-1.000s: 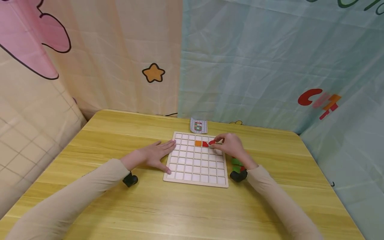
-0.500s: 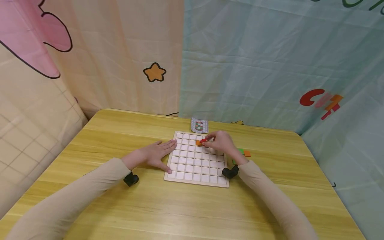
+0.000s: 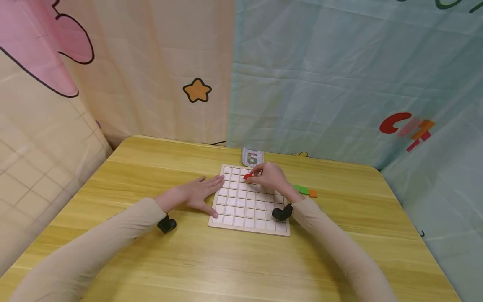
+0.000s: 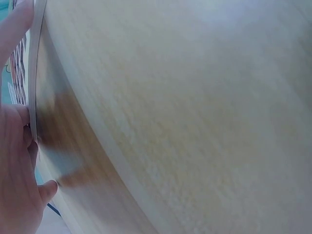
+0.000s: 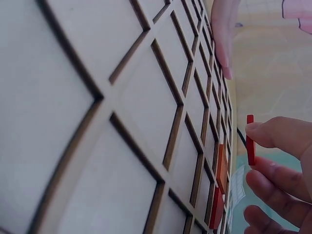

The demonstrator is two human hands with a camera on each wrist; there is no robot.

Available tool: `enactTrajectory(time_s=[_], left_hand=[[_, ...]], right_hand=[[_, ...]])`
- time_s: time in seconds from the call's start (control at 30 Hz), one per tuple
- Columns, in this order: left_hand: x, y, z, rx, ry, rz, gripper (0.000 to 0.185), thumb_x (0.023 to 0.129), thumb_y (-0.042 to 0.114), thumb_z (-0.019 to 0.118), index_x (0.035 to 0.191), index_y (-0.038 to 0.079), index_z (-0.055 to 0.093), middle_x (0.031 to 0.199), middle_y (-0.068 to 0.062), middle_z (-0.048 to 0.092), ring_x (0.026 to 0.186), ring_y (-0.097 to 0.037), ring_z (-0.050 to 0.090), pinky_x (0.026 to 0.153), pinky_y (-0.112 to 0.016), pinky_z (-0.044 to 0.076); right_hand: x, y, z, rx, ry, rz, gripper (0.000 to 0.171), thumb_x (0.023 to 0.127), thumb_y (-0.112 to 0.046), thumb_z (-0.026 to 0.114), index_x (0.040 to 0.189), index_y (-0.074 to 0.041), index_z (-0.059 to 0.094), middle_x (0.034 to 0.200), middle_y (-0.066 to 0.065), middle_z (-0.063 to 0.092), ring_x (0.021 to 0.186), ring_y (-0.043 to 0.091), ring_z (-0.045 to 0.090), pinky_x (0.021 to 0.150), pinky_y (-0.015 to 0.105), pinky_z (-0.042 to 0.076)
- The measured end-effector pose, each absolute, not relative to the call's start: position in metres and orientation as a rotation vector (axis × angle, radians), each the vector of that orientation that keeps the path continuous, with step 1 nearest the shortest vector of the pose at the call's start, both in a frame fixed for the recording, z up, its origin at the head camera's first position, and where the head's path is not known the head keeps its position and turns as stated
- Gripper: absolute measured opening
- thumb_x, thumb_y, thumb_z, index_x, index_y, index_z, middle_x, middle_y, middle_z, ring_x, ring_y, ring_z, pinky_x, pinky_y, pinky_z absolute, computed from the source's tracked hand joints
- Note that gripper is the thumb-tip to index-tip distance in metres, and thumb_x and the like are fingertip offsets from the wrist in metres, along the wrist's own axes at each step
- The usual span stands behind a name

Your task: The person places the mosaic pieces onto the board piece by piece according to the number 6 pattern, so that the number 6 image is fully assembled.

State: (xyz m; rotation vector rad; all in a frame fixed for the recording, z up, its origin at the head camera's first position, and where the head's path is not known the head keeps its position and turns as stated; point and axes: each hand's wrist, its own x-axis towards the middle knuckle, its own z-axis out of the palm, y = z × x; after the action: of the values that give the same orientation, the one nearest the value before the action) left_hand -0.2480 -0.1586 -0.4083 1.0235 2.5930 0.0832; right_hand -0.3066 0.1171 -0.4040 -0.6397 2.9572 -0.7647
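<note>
- The right hand (image 3: 272, 177) sits just above the middle of the head view, over the far rows of the white grid board (image 3: 241, 214). Its thumb and forefinger pinch a small red tile (image 3: 247, 175), held narrow and tight.
- In the right wrist view the same red tile (image 5: 250, 140) shows edge-on at the right of the frame, clear of the board, with the fingertips (image 5: 273, 134) closed on it from the right.
- Below it in that view, at the lower middle of the frame, an orange tile (image 5: 222, 168) and another red tile (image 5: 216, 208) lie seated in neighbouring squares of the grid board (image 5: 97, 122).
- The left hand (image 3: 195, 193) lies flat, left of centre in the head view, fingers straight and spread. Its fingertips rest on the left edge of the board and hold nothing.
- The left wrist view is mostly blurred wood of the table (image 4: 195, 117). The left hand (image 4: 17, 180) shows at the lower left edge, and one finger runs along the board's rim at the upper left.
- Loose green tiles (image 3: 301, 189) and an orange piece (image 3: 312, 193) lie on the yellow table (image 3: 151, 167), right of the board and just beyond the right wrist.
- A small card (image 3: 252, 157) printed with a coloured grid stands just behind the far edge of the board, above centre.
- Printed cloth hangs behind the table, peach at the left of the frame and pale blue at the right.
</note>
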Motion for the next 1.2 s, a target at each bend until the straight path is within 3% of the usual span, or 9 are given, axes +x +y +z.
enactTrajectory(time_s=[0.7,1.2], left_hand=[[-0.249,-0.157,-0.409,0.999,2.578,0.05,0.114,0.079,0.077,0.051,0.155,0.008,0.003,0.163,-0.007,-0.004,0.151,-0.022,0.0,0.121,-0.053,0.009],[-0.247,-0.158,-0.408,0.996,2.587,0.053,0.113,0.079,0.077,0.052,0.155,0.008,0.003,0.163,-0.007,-0.004,0.151,-0.022,-0.001,0.121,-0.053,0.008]], right_hand=[[-0.312,0.105,-0.412,-0.639,2.928,-0.707,0.027,0.077,-0.038,0.079,0.092,-0.016,0.077,0.08,-0.003,0.074,0.069,0.008,0.063,0.058,0.023,0.046],[-0.312,0.103,-0.411,-0.611,2.906,-0.746,0.029,0.077,-0.036,0.08,0.097,-0.015,0.077,0.081,-0.002,0.072,0.068,0.01,0.06,0.057,0.022,0.043]])
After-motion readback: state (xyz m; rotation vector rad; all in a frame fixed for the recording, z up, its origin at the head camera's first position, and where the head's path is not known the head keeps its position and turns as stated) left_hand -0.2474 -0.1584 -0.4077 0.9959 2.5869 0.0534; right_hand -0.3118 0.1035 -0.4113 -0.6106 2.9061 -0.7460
